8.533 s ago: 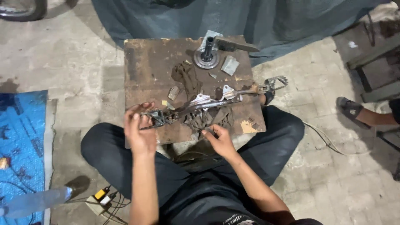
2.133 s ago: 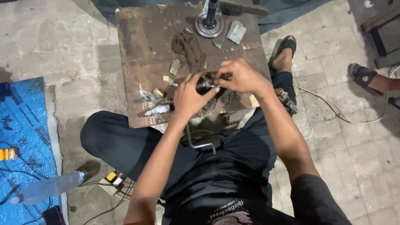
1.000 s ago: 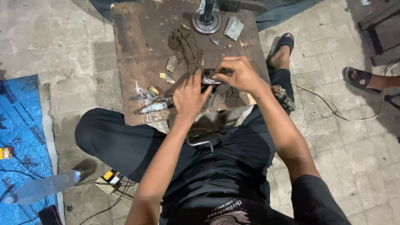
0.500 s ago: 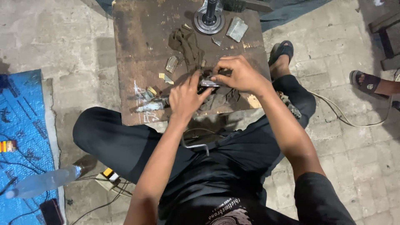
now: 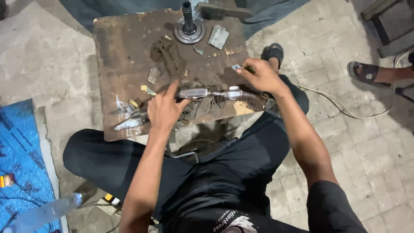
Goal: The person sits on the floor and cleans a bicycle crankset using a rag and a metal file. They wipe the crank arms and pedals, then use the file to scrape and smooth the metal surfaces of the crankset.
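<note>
A long silvery metal shaft part (image 5: 211,93) lies across the near edge of a low, dirty wooden work board (image 5: 125,47). My left hand (image 5: 163,110) grips its left end, fingers wrapped around it. At the right end of the part, my right hand (image 5: 258,75) pinches a small metal piece (image 5: 236,67) between its fingertips. Under the shaft lies a dark greasy rag (image 5: 202,107).
A round metal hub with an upright spindle (image 5: 189,26) stands at the board's far edge, beside a flat metal scrap (image 5: 218,36). Small scraps litter the board's left. A blue mat (image 5: 19,172) lies left; another person's sandalled foot (image 5: 371,72) and a white cable (image 5: 345,108) lie right.
My hands, close together over the part half a second ago, have moved apart. The right hand has shifted right with a small piece, and the shaft now shows between them.
</note>
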